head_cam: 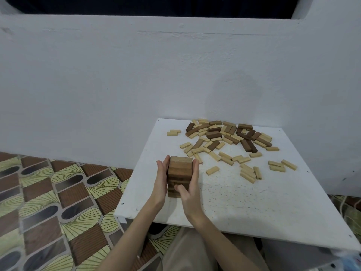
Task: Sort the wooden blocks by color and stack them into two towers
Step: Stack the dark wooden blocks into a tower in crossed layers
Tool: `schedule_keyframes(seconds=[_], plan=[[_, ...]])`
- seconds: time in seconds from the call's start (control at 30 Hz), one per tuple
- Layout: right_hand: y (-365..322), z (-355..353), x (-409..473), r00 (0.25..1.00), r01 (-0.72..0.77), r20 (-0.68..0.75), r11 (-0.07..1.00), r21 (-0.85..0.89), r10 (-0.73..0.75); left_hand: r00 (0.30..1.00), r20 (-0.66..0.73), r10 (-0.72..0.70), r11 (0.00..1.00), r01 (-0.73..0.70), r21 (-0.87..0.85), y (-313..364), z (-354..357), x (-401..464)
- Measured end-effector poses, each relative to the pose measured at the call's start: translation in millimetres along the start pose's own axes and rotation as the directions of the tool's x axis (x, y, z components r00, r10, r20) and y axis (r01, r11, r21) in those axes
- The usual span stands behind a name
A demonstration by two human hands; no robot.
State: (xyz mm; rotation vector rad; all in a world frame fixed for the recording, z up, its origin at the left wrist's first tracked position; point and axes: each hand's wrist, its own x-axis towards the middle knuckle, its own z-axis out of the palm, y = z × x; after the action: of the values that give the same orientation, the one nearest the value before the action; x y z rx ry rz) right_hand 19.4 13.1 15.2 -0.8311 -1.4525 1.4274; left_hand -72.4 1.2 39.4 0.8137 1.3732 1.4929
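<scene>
Between both palms: dark tower (179,176), left hand (161,179) and right hand (190,184) flat-fingered against opposite sides, probably squaring layers; loose blocks (224,141) beyond.

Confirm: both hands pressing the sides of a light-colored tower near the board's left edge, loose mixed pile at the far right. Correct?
Not quite. The head view shows the tower is built of dark brown blocks, not light ones. The rest holds: left hand and right hand press its sides near the left edge of the white board, with the loose mixed pile at the far right.
</scene>
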Motion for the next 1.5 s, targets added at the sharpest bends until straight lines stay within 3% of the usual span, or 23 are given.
schedule_keyframes(seconds=[0.4, 1.5], plan=[[-0.7, 2.5, -1.4, 0.999, -0.049, -0.007, 0.999, -0.023, 0.049, 1.0, 0.025, -0.01, 0.998, 0.009, 0.066, 0.1, 2.4, -2.5], [-0.8, 8.1, -3.7, 0.999, -0.008, -0.042, 0.992, -0.126, 0.003, 1.0, 0.007, -0.028, 0.998, 0.028, 0.054, 2.0, 5.1, -6.7]])
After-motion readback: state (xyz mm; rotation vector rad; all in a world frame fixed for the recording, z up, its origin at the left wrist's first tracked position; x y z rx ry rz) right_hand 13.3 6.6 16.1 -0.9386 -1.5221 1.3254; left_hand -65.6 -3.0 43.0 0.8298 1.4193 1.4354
